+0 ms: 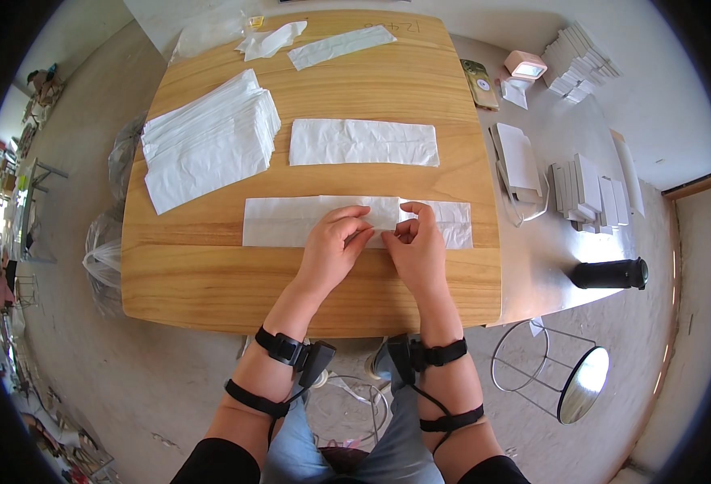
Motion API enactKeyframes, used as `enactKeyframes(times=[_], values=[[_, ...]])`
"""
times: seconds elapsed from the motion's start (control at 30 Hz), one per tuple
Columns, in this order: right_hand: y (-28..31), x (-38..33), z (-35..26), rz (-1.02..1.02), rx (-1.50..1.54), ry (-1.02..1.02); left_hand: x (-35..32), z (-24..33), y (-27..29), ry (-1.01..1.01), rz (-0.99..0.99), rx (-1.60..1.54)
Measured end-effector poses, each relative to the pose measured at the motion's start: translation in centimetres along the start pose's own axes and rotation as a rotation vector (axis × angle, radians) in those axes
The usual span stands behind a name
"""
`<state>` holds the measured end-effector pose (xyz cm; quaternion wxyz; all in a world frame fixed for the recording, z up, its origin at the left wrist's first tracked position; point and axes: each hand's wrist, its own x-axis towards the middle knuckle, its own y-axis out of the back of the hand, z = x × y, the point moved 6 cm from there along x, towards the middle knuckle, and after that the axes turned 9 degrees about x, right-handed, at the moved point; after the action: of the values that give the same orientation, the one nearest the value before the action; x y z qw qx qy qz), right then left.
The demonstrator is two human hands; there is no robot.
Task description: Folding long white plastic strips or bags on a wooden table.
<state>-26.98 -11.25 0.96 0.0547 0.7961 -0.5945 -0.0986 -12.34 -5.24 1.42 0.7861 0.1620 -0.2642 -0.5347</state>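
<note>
A long white sheet (283, 222) of thin, slightly crinkled material lies across the wooden table in front of me, with its folded right part (458, 224) beyond a crease. My left hand (335, 246) pinches at it near the middle, thumb and fingertips together. Just to the right, my right hand (416, 250) is closed at the same sheet, its fingers curled near the crease. The two thumbs almost meet, and the exact grip is partly hidden. Farther back lies a shorter white folded piece (363, 142). To its left rests a fanned stack of white sheets (210, 141).
A narrow pale strip (341, 47) and a crumpled white piece (271, 40) lie at the table's far edge (428, 48). On the metal table to the right are a phone (479, 85), a pink lamp (525, 66), white boxes (589, 189) and a black bottle (609, 274). A stool (583, 385) stands below.
</note>
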Motion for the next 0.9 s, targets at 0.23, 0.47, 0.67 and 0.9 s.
enactKeyframes(times=[0.23, 0.47, 0.67, 0.9], values=[[0.3, -0.3, 0.0, 0.010, -0.042, -0.071, 0.0, -2.1, 1.0, 0.148, 0.078, -0.239], [0.3, -0.3, 0.7, 0.009, -0.057, -0.037, -1.7, -8.9, 10.1, 0.533, 0.754, -0.567], [0.7, -0.5, 0.2, 0.034, -0.019, -0.009, -3.2, -3.2, 12.4, 0.115, 0.905, 0.339], [0.7, -0.7, -0.2, 0.071, -0.191, 0.056, -1.6, -4.5, 4.8, 0.155, 0.123, -0.091]])
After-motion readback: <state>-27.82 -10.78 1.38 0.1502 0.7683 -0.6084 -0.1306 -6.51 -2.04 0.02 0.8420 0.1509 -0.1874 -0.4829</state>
